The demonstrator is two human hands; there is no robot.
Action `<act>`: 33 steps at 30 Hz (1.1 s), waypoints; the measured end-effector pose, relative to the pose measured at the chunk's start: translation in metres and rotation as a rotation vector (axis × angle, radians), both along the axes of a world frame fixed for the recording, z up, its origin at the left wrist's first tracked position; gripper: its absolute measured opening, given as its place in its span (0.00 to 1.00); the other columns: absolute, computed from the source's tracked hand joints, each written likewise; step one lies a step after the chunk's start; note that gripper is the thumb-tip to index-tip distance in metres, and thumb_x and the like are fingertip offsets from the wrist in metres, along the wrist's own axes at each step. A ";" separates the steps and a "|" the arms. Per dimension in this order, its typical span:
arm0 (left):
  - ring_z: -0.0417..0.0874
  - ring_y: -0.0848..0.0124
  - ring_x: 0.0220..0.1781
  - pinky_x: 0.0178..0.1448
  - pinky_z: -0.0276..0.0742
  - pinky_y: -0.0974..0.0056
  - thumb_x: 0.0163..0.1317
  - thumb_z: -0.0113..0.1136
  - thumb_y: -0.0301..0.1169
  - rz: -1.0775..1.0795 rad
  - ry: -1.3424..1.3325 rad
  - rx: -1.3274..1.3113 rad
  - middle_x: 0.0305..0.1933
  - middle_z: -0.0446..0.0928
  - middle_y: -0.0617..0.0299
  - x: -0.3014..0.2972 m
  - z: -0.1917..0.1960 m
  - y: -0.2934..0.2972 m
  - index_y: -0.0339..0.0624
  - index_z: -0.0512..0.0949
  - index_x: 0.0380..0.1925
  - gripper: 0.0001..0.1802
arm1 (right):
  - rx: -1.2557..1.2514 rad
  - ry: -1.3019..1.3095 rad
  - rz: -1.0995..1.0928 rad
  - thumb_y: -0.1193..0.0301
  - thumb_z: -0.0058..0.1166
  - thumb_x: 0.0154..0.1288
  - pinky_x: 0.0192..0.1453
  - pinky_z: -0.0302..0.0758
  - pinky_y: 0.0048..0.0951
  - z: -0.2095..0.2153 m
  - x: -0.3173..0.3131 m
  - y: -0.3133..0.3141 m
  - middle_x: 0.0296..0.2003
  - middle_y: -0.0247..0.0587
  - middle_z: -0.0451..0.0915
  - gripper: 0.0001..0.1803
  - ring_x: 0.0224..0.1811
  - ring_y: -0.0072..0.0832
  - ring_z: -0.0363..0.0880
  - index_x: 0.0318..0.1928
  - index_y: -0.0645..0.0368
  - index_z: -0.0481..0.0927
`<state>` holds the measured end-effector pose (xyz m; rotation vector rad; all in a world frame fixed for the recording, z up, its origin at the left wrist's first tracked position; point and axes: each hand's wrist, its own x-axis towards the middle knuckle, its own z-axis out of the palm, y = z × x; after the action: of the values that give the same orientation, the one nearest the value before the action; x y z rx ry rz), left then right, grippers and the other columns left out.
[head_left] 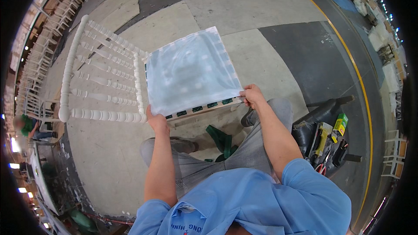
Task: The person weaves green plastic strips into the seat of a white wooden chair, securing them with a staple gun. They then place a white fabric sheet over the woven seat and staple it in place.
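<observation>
A white chair frame with a turned spindle back (104,64) stands before me, its back toward my left. Over its seat lies a thin, pale bluish-white cloth (187,69), with soft ripples in the middle. Dark green webbing ends (197,109) show along the near seat rail, below the cloth's edge. At the near left corner, beside the back post, my left hand (158,122) grips the cloth's edge; its fingertips are partly hidden. My right hand (252,95) pinches the cloth at the near right corner.
A green strap (221,140) lies on the floor between my legs. To my right, a dark tool holder (320,126) carries a yellow-handled tool (322,139), red-handled pliers and a green-yellow box (340,124). Rows of white chairs (43,48) line the left; a person in green (28,126) sits there.
</observation>
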<state>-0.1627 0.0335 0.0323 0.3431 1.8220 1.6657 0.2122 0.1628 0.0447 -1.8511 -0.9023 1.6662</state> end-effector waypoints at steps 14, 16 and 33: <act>0.76 0.43 0.66 0.74 0.70 0.45 0.62 0.71 0.27 -0.758 1.056 0.058 0.60 0.80 0.49 0.154 0.026 -0.042 0.41 0.79 0.61 0.26 | -0.027 0.120 0.015 0.76 0.65 0.70 0.23 0.71 0.30 -0.004 0.024 -0.004 0.38 0.45 0.87 0.27 0.23 0.21 0.76 0.65 0.61 0.68; 0.76 0.43 0.66 0.74 0.68 0.42 0.61 0.72 0.29 -0.775 1.135 0.215 0.60 0.79 0.49 0.192 0.025 0.001 0.41 0.79 0.62 0.27 | -0.006 0.127 0.032 0.76 0.65 0.71 0.23 0.70 0.29 -0.001 0.019 -0.006 0.36 0.43 0.86 0.27 0.22 0.21 0.75 0.66 0.60 0.68; 0.76 0.58 0.65 0.79 0.61 0.39 0.63 0.68 0.30 -0.888 1.379 0.166 0.52 0.81 0.63 0.223 -0.017 0.085 0.49 0.84 0.42 0.07 | 0.658 -0.432 0.422 0.73 0.70 0.63 0.55 0.80 0.46 -0.003 0.035 -0.022 0.48 0.45 0.81 0.24 0.51 0.47 0.84 0.60 0.46 0.81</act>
<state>0.0599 0.1182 0.0151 2.3870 1.7489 0.8471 0.2468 0.1409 0.0413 -1.6234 -1.8622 0.9659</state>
